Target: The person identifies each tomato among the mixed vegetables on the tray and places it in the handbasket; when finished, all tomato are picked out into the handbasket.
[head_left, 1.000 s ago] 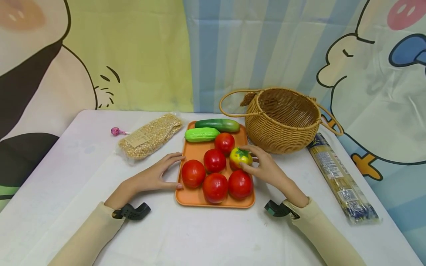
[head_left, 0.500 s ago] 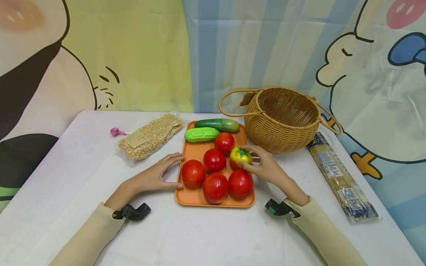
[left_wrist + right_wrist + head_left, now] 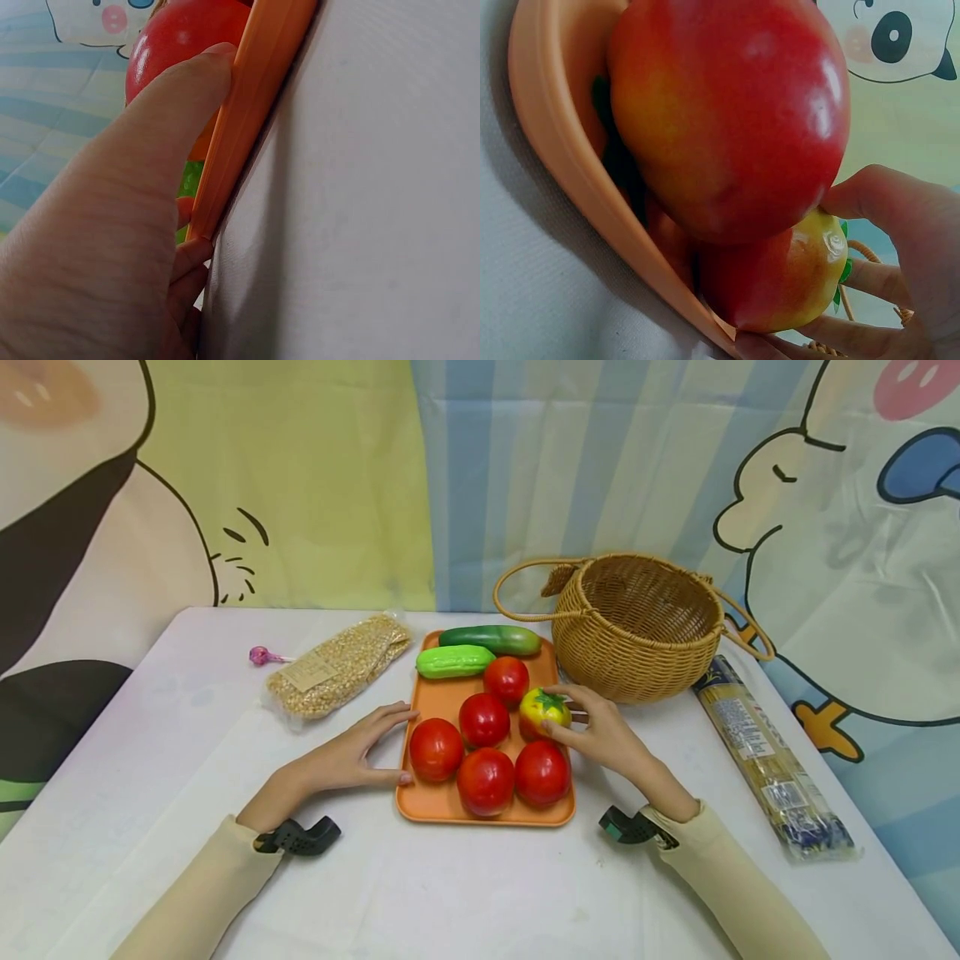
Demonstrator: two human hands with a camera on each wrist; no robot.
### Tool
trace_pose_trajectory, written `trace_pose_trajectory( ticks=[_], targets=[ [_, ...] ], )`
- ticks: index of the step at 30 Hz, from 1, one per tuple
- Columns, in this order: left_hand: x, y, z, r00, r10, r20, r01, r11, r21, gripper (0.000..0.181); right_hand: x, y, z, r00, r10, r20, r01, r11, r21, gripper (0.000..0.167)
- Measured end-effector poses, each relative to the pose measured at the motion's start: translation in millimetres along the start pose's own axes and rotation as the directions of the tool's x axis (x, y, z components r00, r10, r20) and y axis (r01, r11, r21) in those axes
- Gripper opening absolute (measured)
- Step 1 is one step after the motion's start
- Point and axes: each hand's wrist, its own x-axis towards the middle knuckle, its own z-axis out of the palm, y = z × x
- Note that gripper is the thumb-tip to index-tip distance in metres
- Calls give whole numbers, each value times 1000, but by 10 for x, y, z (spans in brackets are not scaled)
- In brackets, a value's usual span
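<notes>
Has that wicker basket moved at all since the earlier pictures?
No, not visibly: against the striped backdrop behind it, the wicker basket stands in the same place.

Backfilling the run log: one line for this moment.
left hand: touches orange tray | right hand: grips yellow-red fruit at tray's right edge | wicker basket: beside tray

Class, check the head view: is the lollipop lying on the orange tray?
No, the lollipop lies on the white table, outside the orange tray.
</notes>
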Motion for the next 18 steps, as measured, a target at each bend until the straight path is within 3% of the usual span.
trace_pose_trajectory(
  ticks=[18],
  targets=[
    [2,6,-6,1000,-13,12,12,1000,3,90,-11,-78,-97,999,-8,-42,8,1000,-6,47]
  ],
)
